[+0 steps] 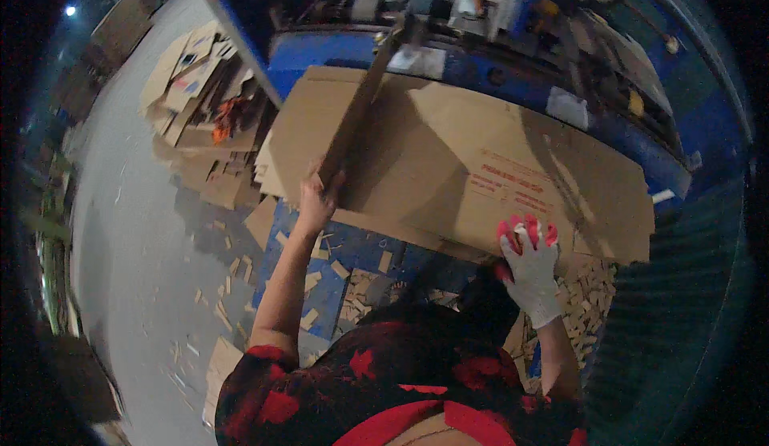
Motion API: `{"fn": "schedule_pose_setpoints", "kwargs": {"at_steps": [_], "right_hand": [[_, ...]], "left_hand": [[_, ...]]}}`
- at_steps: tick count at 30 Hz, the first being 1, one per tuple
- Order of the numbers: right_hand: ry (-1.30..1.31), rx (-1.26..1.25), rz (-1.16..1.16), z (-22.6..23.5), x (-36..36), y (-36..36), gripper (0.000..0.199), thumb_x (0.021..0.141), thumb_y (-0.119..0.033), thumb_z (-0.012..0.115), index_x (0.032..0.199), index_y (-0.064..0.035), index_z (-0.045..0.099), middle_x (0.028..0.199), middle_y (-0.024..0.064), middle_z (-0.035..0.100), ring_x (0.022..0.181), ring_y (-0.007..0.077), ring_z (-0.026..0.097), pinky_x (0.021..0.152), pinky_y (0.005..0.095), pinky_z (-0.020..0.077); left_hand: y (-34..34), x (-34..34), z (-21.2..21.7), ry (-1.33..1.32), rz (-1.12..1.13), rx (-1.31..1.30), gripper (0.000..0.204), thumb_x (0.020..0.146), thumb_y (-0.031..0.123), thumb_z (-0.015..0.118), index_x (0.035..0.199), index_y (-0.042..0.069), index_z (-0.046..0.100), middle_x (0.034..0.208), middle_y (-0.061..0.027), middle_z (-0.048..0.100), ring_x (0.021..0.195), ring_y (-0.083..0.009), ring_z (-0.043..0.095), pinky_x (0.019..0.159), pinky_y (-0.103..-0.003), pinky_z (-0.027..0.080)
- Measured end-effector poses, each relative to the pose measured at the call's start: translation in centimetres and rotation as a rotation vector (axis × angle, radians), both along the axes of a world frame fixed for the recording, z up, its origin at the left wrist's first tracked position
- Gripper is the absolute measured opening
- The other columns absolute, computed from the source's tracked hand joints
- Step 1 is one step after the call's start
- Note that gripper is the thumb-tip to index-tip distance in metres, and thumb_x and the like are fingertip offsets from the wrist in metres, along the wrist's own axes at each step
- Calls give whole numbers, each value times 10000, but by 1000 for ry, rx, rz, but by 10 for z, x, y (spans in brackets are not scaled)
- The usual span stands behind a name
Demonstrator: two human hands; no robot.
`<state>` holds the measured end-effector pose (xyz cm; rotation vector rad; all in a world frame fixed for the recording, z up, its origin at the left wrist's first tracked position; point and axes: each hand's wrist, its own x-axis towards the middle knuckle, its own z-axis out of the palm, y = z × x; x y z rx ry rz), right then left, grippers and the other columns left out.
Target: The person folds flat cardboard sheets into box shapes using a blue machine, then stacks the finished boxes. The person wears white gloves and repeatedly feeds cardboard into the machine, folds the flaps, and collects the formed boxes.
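A large flat cardboard sheet point(448, 141) with red print lies across the front of a blue machine. Along its left part, a narrow brown cardboard panel point(362, 105) stands raised, seen nearly edge-on. My left hand point(319, 197), bare, is closed around the near end of that panel. On the right, my right hand point(530, 262) wears a white glove with pink-red fingertips. Its fingers curl over the near edge of the printed sheet; the thumb is partly hidden. More cardboard point(308, 121) sits to the left of the raised panel, its left edge showing several layers.
The blue machine point(320, 52) with metal parts spans the far side. Piled cardboard scraps point(200, 93) lie on the left, with an orange item point(228, 121) among them. Small cardboard offcuts point(585, 310) litter the area below the sheet and the grey floor point(136, 230).
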<state>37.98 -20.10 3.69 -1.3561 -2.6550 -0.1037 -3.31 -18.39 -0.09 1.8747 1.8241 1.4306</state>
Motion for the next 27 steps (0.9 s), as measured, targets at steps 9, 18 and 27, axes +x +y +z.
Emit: {"fn": "schedule_pose_setpoints", "kwargs": {"at_steps": [9,18,27], "right_hand": [[-26,223,71,4,21,51,479,692,-70,601,1167,-138,612,1228,116,540,1163,360,482,967,546,379],[243,356,80,-22,44,162,441,703,17,584,1103,-148,664,1220,71,577,1096,329,558,959,454,440],[47,252,-111,-20,26,345,461,804,-36,492,1236,-176,569,1276,103,542,1221,305,475,1023,473,349]], "left_hand": [[46,38,20,279,-197,34,761,614,-49,752,1321,77,501,1329,-175,513,1256,-333,471,1019,-399,420],[142,59,8,356,-200,171,652,686,-25,673,1309,50,499,1295,-211,527,1210,-358,508,984,-420,443],[330,65,8,857,172,-74,644,788,114,606,1390,119,376,1172,-191,512,1008,-388,511,880,-463,456]]}}
